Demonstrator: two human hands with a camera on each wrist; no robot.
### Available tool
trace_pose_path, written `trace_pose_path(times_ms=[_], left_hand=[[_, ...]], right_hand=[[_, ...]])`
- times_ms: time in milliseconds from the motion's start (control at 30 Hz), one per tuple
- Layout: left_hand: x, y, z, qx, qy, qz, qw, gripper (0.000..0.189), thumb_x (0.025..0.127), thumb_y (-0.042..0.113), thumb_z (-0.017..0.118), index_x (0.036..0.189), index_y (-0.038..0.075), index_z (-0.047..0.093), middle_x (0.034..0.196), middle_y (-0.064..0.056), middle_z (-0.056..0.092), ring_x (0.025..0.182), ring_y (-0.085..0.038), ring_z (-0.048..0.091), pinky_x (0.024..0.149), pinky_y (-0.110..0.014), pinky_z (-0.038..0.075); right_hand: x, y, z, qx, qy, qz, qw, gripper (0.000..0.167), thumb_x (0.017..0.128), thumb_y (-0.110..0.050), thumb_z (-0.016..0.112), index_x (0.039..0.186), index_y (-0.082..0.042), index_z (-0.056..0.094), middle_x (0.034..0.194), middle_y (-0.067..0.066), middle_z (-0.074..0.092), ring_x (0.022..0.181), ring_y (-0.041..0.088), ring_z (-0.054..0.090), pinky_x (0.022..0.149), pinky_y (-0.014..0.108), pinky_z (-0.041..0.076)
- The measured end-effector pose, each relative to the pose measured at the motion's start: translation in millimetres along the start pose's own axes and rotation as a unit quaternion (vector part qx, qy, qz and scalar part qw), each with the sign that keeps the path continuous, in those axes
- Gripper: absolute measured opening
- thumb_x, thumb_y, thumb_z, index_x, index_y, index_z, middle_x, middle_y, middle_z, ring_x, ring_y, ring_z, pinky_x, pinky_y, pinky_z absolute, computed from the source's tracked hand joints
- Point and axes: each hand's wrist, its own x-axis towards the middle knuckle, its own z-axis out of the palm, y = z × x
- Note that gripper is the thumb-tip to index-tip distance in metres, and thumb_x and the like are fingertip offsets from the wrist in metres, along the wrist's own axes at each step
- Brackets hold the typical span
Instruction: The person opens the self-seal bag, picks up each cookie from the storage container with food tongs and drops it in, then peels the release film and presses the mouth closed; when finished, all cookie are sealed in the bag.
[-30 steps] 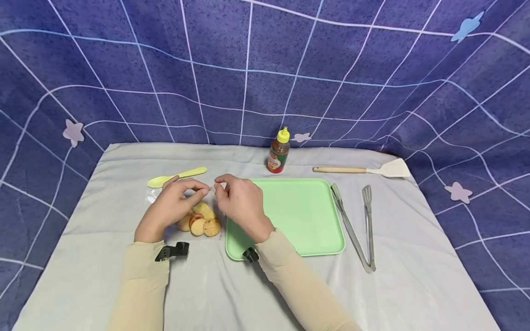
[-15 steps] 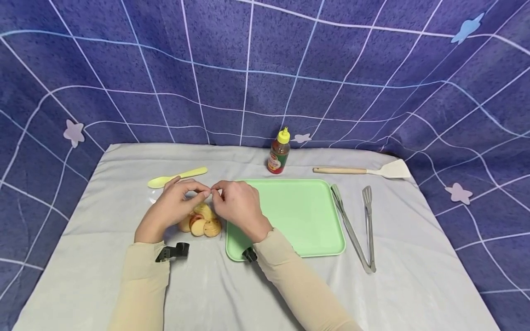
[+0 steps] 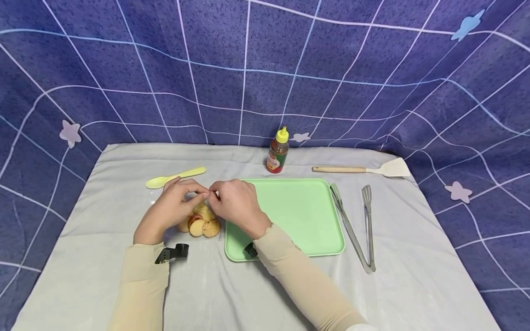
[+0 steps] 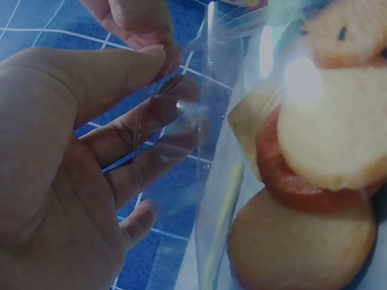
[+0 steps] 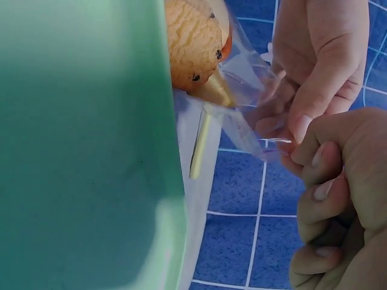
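A clear plastic bag (image 5: 247, 81) with several round, bread-like pieces (image 3: 204, 225) inside sits left of the green tray. In the left wrist view the pieces are pale slices (image 4: 332, 127) and a reddish-brown one (image 4: 281, 175). My left hand (image 3: 171, 209) pinches the bag's top edge between thumb and index finger, the other fingers spread behind the film. Right beside it, my right hand (image 3: 238, 204) pinches the same edge, its remaining fingers curled in. The two hands' fingertips meet above the bread-like pieces. In the head view the hands partly cover the bag.
The green tray (image 3: 298, 216) lies under and right of my right hand. A yellow spoon (image 3: 175, 178) is behind my left hand. At the back stands a sauce bottle (image 3: 278, 151). To the right lie a spatula (image 3: 360, 170) and metal tongs (image 3: 370, 230).
My right hand has moved slightly left, closing the small gap to my left hand's fingertips, where it now pinches the bag's edge. My left hand has stayed almost still.
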Motion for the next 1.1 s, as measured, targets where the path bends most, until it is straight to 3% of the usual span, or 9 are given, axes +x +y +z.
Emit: trace_pose_path(times_ms=[67,267,467,667,800,1000,1100], left_hand=[[-0.5,-0.4,-0.8,0.001,-0.002,0.001,1.0000,0.008,0.098,0.014,0.071,0.098,0.013,0.078,0.098,0.002,0.073,0.109,-0.029,0.061,0.115,-0.059,0.017],[-0.2,-1.9,0.1,0.008,0.012,-0.025,0.9996,0.010,0.099,0.020,0.069,0.099,0.015,0.078,0.098,0.004,0.073,0.107,-0.027,0.062,0.101,-0.050,0.039],[0.0,-3.0,1.6,0.021,0.014,-0.036,0.9990,0.014,0.101,0.023,0.067,0.100,0.014,0.077,0.101,0.002,0.073,0.110,-0.031,0.061,0.103,-0.052,0.036],[-5.9,-3.1,-8.5,0.001,0.048,-0.085,0.9953,0.015,0.102,0.020,0.065,0.106,0.011,0.077,0.110,-0.004,0.073,0.107,-0.028,0.063,0.092,-0.050,0.046],[-5.8,-3.8,-9.0,-0.009,0.045,-0.086,0.9952,0.017,0.103,0.022,0.064,0.109,0.012,0.077,0.112,-0.005,0.073,0.108,-0.028,0.063,0.097,-0.052,0.043],[-4.6,-5.8,-7.2,-0.016,0.048,-0.081,0.9954,0.017,0.103,0.020,0.064,0.109,0.011,0.076,0.113,-0.007,0.073,0.114,-0.033,0.062,0.118,-0.058,0.016],[-4.5,-7.2,-6.1,-0.020,0.044,-0.089,0.9948,0.018,0.103,0.021,0.063,0.111,0.011,0.076,0.115,-0.008,0.072,0.116,-0.033,0.061,0.119,-0.056,0.016]], right_hand=[[0.8,1.6,0.5,0.007,0.002,0.009,0.9999,0.011,0.090,-0.028,0.067,0.088,-0.029,0.078,0.058,-0.020,0.051,0.051,0.002,0.048,0.042,0.025,0.038],[-1.9,10.3,2.0,0.069,0.001,0.057,0.9960,0.009,0.085,-0.021,0.067,0.085,-0.028,0.070,0.055,-0.020,0.050,0.049,0.001,0.047,0.041,0.024,0.039],[-10.2,17.4,4.6,0.091,-0.005,0.089,0.9918,0.007,0.084,-0.020,0.065,0.082,-0.026,0.069,0.057,-0.017,0.050,0.051,0.003,0.048,0.042,0.025,0.039],[-22.0,23.5,0.9,0.114,-0.026,0.097,0.9884,0.008,0.085,-0.021,0.063,0.082,-0.028,0.065,0.058,-0.016,0.050,0.053,0.004,0.048,0.043,0.025,0.039],[-33.3,24.7,-9.0,0.120,-0.050,0.080,0.9883,0.009,0.086,-0.021,0.062,0.082,-0.028,0.067,0.059,-0.017,0.050,0.053,0.005,0.048,0.044,0.026,0.039],[-52.5,30.7,-22.9,0.116,-0.070,0.064,0.9887,0.009,0.086,-0.021,0.061,0.084,-0.026,0.067,0.058,-0.017,0.049,0.052,0.004,0.046,0.045,0.025,0.039],[-59.2,33.7,-27.3,0.110,-0.071,0.062,0.9894,0.009,0.086,-0.020,0.060,0.084,-0.026,0.066,0.058,-0.016,0.048,0.051,0.004,0.045,0.045,0.025,0.038]])
